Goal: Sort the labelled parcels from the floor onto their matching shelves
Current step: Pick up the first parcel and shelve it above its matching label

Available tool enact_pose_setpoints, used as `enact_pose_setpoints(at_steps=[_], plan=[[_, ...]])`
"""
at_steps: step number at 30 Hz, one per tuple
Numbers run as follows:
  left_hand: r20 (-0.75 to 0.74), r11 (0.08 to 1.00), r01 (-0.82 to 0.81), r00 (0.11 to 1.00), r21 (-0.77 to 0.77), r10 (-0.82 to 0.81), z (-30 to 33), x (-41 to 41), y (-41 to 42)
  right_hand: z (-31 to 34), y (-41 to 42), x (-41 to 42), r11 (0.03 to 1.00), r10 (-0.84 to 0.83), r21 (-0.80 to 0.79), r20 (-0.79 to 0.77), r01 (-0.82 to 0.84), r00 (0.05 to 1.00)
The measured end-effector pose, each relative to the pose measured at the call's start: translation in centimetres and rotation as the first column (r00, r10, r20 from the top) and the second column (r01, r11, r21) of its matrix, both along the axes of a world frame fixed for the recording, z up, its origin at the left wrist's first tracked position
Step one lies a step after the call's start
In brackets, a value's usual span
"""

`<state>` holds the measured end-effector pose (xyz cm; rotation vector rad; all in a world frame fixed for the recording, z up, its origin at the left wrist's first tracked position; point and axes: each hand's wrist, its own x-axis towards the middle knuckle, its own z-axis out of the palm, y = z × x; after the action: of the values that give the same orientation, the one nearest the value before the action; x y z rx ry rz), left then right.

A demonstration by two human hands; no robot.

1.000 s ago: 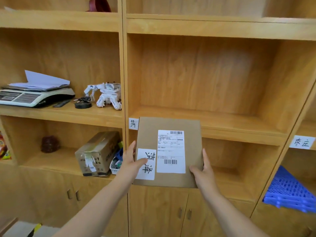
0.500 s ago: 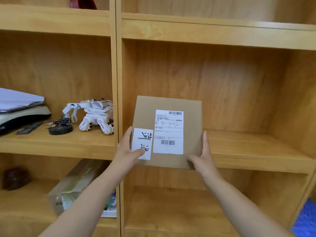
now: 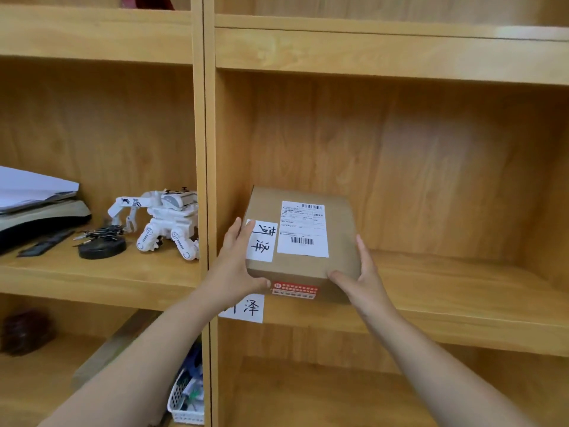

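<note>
A brown cardboard parcel [image 3: 338, 241] lies flat at the left front of the middle wooden shelf [image 3: 446, 291], against the divider. On top it carries a white shipping label and a handwritten white tag, and a red sticker shows on its front face. My left hand [image 3: 234, 266] grips its left side with the thumb under the front corner. My right hand [image 3: 360, 275] holds its right front corner. A handwritten paper label [image 3: 249, 308] hangs on the shelf edge just below the parcel, partly hidden by my left arm.
The left bay holds a white toy robot [image 3: 163, 223], a black round stand [image 3: 101, 245] and a scale with papers [image 3: 34, 204]. Below are a dark object [image 3: 24, 329], a cardboard box and a white basket [image 3: 184, 399]. The shelf to the right of the parcel is bare wood.
The parcel rose from below shelf height, tipped from upright to flat and came down on the shelf. Both hands kept their grip, and the view moved closer and up.
</note>
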<state>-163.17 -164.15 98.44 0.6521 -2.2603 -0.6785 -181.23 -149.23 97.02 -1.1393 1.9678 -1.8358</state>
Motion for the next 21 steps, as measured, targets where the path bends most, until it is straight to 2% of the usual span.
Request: enact_pose_setpoints(at_steps=[4,12,17,21], plan=[[0.074,0.994,-0.073,0.994,-0.078,0.079,0.2,-1.3,-1.4,-0.2,-1.1,-1.7,0.997,0.003,0.073,-0.069,0.002,0.998],[0.205,0.991,-0.071,0.974,-0.117,0.094,-0.6,-3.5,-3.6,-0.9,-3.1,-4.0,0.987,0.037,0.164,-0.209,-0.003,0.977],[0.270,0.957,-0.119,0.944,-0.265,0.192,-0.9,-4.0,-4.3,-1.4,-4.5,-5.1,0.978,0.062,0.211,-0.262,-0.005,0.963],[0.260,0.893,-0.210,0.908,-0.399,0.330,-1.7,-4.3,-4.4,-1.1,-5.5,-5.8,0.965,0.075,0.263,-0.278,0.001,0.958]])
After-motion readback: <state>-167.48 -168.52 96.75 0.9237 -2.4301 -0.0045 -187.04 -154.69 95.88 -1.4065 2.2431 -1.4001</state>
